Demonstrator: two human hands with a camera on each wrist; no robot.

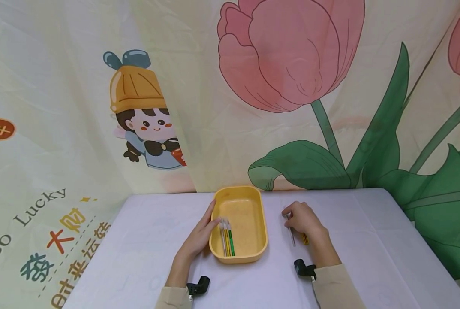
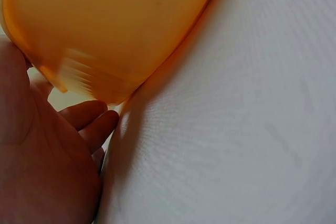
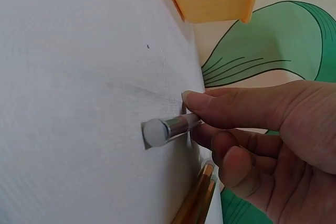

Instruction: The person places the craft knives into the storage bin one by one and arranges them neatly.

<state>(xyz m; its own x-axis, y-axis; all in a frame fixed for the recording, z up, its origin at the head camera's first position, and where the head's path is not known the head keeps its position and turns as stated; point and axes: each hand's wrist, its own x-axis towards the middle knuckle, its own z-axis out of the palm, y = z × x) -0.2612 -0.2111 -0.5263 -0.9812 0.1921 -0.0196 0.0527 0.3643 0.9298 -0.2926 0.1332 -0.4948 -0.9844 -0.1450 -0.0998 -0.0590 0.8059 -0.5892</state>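
A yellow plastic tray (image 1: 249, 227) rests on the table, and my left hand (image 1: 196, 237) grips its left side, thumb over the rim and fingers along the outer wall. Inside, along the tray's left part, lie several slim pencils (image 1: 227, 240) in silver, yellow and green, with whitish ends. To the right of the tray, my right hand (image 1: 305, 219) pinches a silver pencil (image 1: 293, 237) between thumb and fingers. Its rounded white end points toward the camera in the right wrist view. Gold pencils (image 3: 195, 195) lie beside that hand, partly hidden by it in the head view.
A white cloth (image 1: 137, 249) covers the table. Behind the table's back edge hangs a printed curtain (image 1: 199, 128) with tulips and a cartoon figure. Black wrist cameras (image 1: 305, 268) are worn on both wrists, just above the cloth.
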